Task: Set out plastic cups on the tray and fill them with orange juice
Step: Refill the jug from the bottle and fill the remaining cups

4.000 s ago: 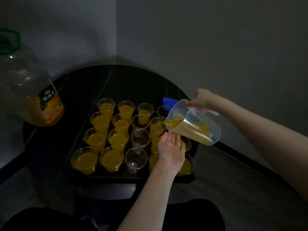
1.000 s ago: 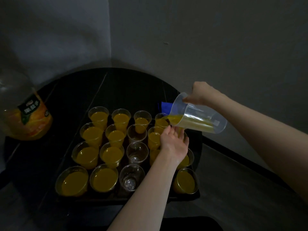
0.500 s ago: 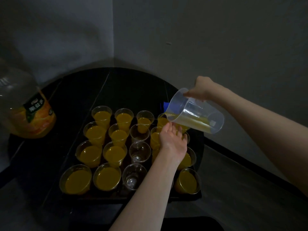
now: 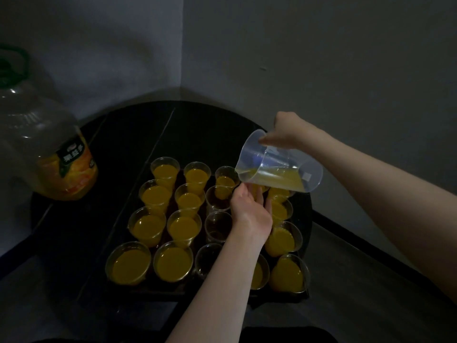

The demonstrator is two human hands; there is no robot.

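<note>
A: Since half a sec ago, jug's tipped flatter, lip lower over the back cups; left hand's about where it was.

B: OK, go L to R. What's far left?

A: Big juice bottle [image 4: 53, 154], mostly empty, green handle on top, orange label, standing on the dark round surface [image 4: 138, 134]. Well apart from the tray.

B: Tray?

A: Black tray [image 4: 170, 292] w/ rows of clear plastic cups. Left two columns all full of orange juice, e.g. front-left cup [image 4: 128, 263]. Third column: back cup part-filled, the empty cups [image 4: 218, 225] in front of it.

B: Left hand?

A: Left hand [image 4: 249, 214] reaches in over the tray, fingers curled round a cup in the fourth column; cup itself mostly hidden behind the hand.

B: Right side?

A: Jug [image 4: 278, 164], clear plastic, tilted nearly level, a little juice pooled along its low side, lip just above left hand's fingertips. Right hand [image 4: 289, 132] grips the jug's handle from above, fist closed. Rightmost cups [image 4: 286, 273] full.
</note>
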